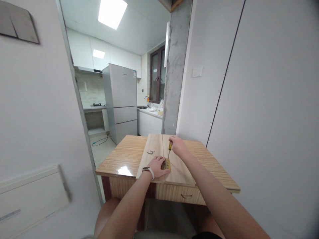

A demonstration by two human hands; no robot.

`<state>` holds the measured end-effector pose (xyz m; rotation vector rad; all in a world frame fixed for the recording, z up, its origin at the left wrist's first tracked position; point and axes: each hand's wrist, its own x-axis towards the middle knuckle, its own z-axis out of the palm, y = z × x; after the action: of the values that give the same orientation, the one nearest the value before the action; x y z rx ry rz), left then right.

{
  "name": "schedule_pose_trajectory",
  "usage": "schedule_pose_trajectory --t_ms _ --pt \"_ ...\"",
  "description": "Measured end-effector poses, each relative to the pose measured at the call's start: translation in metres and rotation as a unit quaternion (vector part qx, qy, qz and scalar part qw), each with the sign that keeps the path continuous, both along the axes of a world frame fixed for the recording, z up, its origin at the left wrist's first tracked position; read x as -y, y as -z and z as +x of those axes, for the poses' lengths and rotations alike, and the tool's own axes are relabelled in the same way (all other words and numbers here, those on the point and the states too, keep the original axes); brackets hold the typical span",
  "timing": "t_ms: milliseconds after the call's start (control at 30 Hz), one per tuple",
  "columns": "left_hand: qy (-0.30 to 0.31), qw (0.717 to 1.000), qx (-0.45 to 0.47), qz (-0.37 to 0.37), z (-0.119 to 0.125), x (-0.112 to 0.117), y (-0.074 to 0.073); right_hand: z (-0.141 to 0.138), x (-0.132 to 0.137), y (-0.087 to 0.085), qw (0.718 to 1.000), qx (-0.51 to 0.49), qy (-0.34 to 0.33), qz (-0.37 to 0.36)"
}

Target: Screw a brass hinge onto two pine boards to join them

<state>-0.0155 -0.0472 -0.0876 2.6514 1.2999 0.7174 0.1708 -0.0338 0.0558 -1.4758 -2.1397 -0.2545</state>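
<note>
My right hand [175, 144] grips the top of a yellow-and-black screwdriver [169, 146], held nearly upright. The screwdriver's tip reaches down to a brass-coloured hinge [167, 165]. That hinge lies by the seam between two pale wooden boards [152, 144]. My left hand [158, 166], a white-banded watch [149, 170] at its wrist, lies on the boards with thumb and fingers spread beside the hinge, covering part of its left side. Several small screws [150, 152] lie loose on the left board. Whether a screw sits under the tip is too small to tell.
Beneath the boards stands a wood-grain table [119, 156] with a drawer [180, 193] in front. Beyond it, a grey fridge [124, 86] and a sink counter [149, 121] stand in a kitchen. White walls rise close at left and right.
</note>
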Motion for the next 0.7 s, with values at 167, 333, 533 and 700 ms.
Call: schedule_pose_trajectory --t_ms 167,333,533,700 --pt "0.003 1.000 0.003 0.002 -0.0005 -0.0001 -0.0001 0.0015 -0.0011 0.0024 1.000 -0.003 -0.015 0.005" --pt "0.000 1.000 0.000 0.002 -0.0001 0.0001 0.0007 0.0042 -0.0048 0.0053 1.000 -0.006 -0.022 -0.008" --pt "-0.002 1.000 -0.001 0.002 -0.0002 0.0000 0.0008 0.0031 -0.0058 0.0035 0.999 -0.013 -0.026 -0.013" --pt "-0.003 1.000 -0.001 0.001 -0.0001 0.0003 -0.0005 -0.0013 -0.0014 0.0001 1.000 -0.007 -0.005 -0.022"
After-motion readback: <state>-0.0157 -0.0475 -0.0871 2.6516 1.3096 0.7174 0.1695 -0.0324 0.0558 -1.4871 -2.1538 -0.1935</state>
